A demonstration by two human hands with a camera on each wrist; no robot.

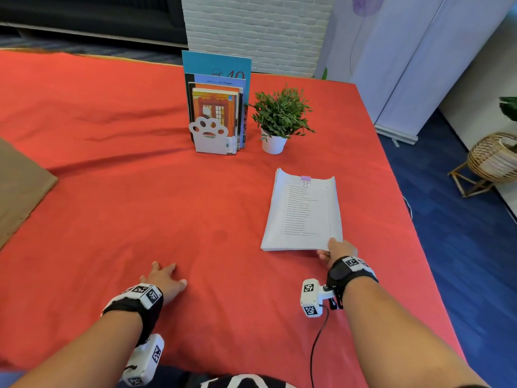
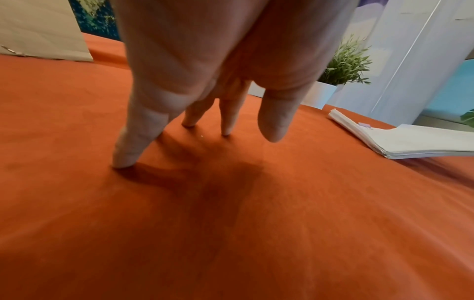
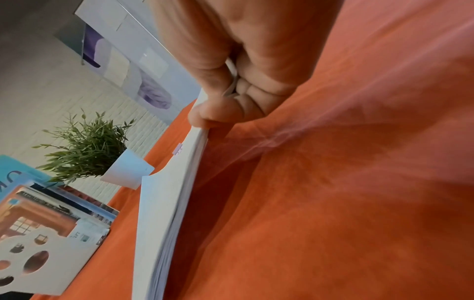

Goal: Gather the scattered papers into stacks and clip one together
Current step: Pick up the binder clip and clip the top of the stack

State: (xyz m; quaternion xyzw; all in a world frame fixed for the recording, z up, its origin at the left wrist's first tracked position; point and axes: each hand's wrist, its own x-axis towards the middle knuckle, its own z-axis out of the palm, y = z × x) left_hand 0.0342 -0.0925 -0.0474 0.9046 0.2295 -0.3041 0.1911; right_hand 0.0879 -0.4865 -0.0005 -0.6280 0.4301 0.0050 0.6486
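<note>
Papers [image 1: 303, 211] lie as one thick stack on the right side of the red tablecloth [image 1: 112, 191], printed side up, and a small pink binder clip [image 1: 305, 179] bites the middle of the far edge. The far corners of the sheets curl up a little on either side of the clip. At the near right corner the right hand [image 1: 337, 252] has it pinched, thumb on top and fingers curled underneath; the right wrist view shows that corner lifted just off the cloth, with a shadow below the edge. The rest of the stack rests flat.

Over on the near left, well apart from the stack, the left hand [image 1: 165, 278] holds nothing. Its fingers [image 2: 133, 146] are straight and spread, tips touching the cloth, thumb hanging free just above it.

Beyond the stack, a potted green plant [image 1: 279, 119] in a white pot stands near the far middle of the table. Just left of it, a row of books [image 1: 216, 107] stands upright behind a white paw-shaped bookend [image 1: 208, 135]. At the left edge a brown sheet of cardboard [image 1: 19, 186] lies on the cloth. Off the table to the right, a wicker basket [image 1: 492, 158] sits on a stand on the blue floor.
</note>
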